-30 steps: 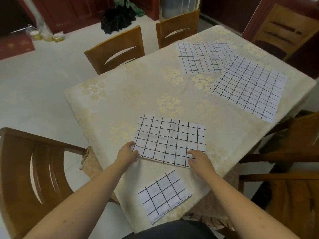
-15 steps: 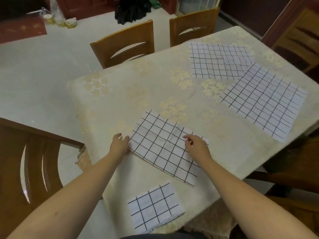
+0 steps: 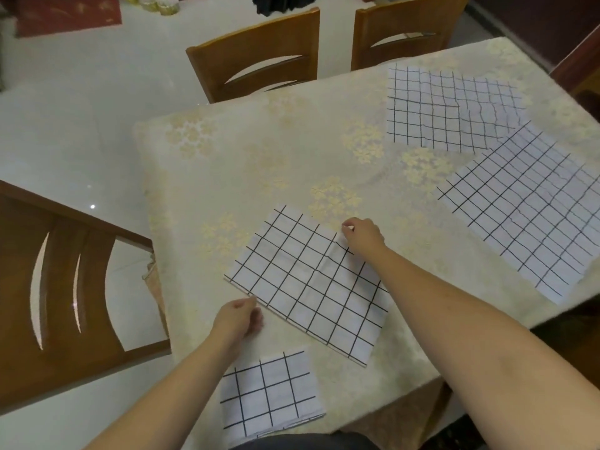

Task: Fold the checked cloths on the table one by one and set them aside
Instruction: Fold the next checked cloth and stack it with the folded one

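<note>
Half-folded cloth (image 3: 308,284) lying flat and skewed on the table (image 3: 259,151), near its near edge, between the two hands. Right hand (image 3: 363,235) at the cloth's far right corner, grip narrow, fingertips pinching that corner. Left hand (image 3: 238,316) just beside the cloth's near left edge, fingers curled; cannot tell whether the grip has the edge or only touches it. Right forearm crossing over the cloth's right part.

Small folded cloth (image 3: 269,391) at the table's near edge, nearest the person, partly under the left forearm, apart from the half-folded one. Two open cloths on the far right: far cloth (image 3: 438,105) spread flat near the table's far edge, right cloth (image 3: 526,209) spread at an angle, reaching the right edge. Right cloth's far corner overlapping the far cloth's near right corner. Both well apart from the hands.

Table covered in a pale tablecloth with gold flowers. Two wooden chairs (image 3: 259,56) pushed in at the far side, another chair (image 3: 65,287) at the near left. Pale shiny floor (image 3: 81,108) beyond, red mat (image 3: 65,11) at the far left.
</note>
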